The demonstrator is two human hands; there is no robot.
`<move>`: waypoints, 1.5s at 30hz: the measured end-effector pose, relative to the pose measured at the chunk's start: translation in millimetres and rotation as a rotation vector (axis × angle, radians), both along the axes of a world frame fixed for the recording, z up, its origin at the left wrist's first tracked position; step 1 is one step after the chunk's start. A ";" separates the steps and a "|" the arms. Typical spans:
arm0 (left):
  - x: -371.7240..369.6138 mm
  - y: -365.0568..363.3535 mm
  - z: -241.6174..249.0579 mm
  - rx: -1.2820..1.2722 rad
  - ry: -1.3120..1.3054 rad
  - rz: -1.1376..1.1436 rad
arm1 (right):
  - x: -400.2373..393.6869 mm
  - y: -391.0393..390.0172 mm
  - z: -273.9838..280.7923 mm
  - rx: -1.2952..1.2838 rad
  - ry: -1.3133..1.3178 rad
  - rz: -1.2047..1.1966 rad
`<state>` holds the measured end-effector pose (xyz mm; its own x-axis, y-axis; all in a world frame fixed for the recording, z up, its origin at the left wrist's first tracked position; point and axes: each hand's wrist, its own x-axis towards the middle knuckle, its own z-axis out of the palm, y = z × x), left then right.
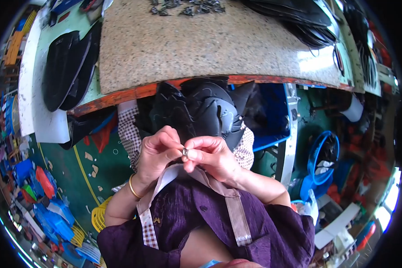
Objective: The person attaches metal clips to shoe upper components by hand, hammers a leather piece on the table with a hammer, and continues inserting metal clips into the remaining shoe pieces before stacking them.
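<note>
Close to my chest, my left hand (160, 149) and my right hand (212, 156) meet fingertip to fingertip. Between them is a small shiny metal piece (185, 152), pinched by the thumb and fingers of both hands. Its exact kind is too small to make out. Just beyond my hands, a heap of black shoe-part-like pieces (201, 107) rests on my lap against the table edge. Several small dark metal pieces (187, 6) lie loose at the far side of the speckled tabletop (210, 49).
Flat black pieces (69, 71) lie left of the tabletop, and a black stack (299, 18) lies at its far right. Below the table on the right stands a blue bin (272, 116). A blue-rimmed basket (324, 156) is farther right. Scraps (94, 171) litter the green floor.
</note>
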<state>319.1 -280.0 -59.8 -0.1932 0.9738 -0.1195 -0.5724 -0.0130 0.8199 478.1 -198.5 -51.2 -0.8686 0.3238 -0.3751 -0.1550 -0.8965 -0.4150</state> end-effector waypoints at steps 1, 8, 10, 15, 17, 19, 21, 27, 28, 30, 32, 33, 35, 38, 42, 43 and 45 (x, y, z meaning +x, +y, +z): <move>1.1 1.1 2.2 -0.020 -0.005 0.006 | -0.2 0.0 5.8 0.103 -0.044 -0.030; 16.2 -0.9 19.8 -0.163 0.206 -0.011 | 10.4 2.8 5.6 0.311 -0.085 -0.183; 19.1 -5.9 11.1 -0.163 0.220 -0.003 | 9.2 -2.7 2.0 0.400 -0.063 -0.236; 15.9 -6.8 6.2 -0.266 -0.111 -0.176 | 12.4 -4.6 8.2 0.151 0.009 -0.154; 12.4 -7.9 5.9 -0.322 -0.305 -0.302 | 10.1 -4.9 -3.6 0.508 0.057 -0.202; 16.2 -8.8 3.0 -0.384 -0.430 -0.359 | 11.4 -6.3 -0.2 0.454 0.047 -0.182; 21.9 -9.9 4.6 -0.479 -0.414 -0.290 | 10.9 -8.1 0.3 0.397 0.017 -0.170; 20.0 -24.6 -1.4 -0.444 -0.529 -0.205 | 3.8 -12.7 -15.2 0.591 0.008 -0.223; 21.6 -24.6 0.6 -0.443 -0.512 -0.170 | 3.9 -14.0 -17.8 0.608 -0.005 -0.227; 26.7 -25.8 6.6 -0.438 -0.469 -0.077 | 4.1 -14.1 -20.9 0.639 -0.011 -0.220; 26.6 -26.7 8.7 -0.332 -0.232 0.000 | 4.8 -11.4 -18.9 0.775 -0.045 -0.233; 24.5 -27.2 8.9 -0.261 -0.039 0.027 | 4.8 -10.4 -17.5 0.801 -0.061 -0.226; 18.9 -25.8 8.1 -0.163 0.311 0.086 | 1.5 -8.0 -14.6 0.879 -0.070 -0.206; -12.7 -13.6 6.0 -0.051 1.277 0.196 | -2.7 0.4 -4.1 0.786 -0.083 -0.176; -22.9 -24.7 -20.4 -0.310 1.305 0.120 | -10.1 8.6 -6.1 0.674 -0.253 -0.071; -22.4 -25.1 -20.8 -0.326 1.238 0.131 | -10.7 9.3 -14.0 0.773 -0.263 -0.059; -22.3 -25.7 -24.1 -0.335 1.210 0.191 | -12.9 8.7 -23.4 0.954 -0.294 -0.054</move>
